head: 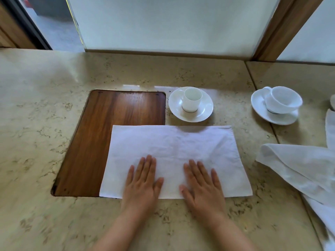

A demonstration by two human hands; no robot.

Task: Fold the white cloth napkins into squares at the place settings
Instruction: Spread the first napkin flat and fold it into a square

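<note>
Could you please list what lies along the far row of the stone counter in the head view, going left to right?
Dark wooden inset board → tall white cup on its round white saucer → wide white teacup on its white saucer.

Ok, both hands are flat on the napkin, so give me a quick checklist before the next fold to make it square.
1. Napkin lies flat as a wide rectangle: ok.
2. Left hand and right hand press its near half, fingers straight: ok.
3. Hands placed to take a short edge for the fold: not ok, both sit near the middle.
4. Room for the fold: ok, the cup on its saucer stands beyond the far edge, not touching.
5. Even surface underneath: not ok, the napkin's left part overlaps the wooden panel and the rest lies on stone.
6. Layers aligned underneath: cannot tell.
7. Loose cloth at right lies apart: ok.
</note>
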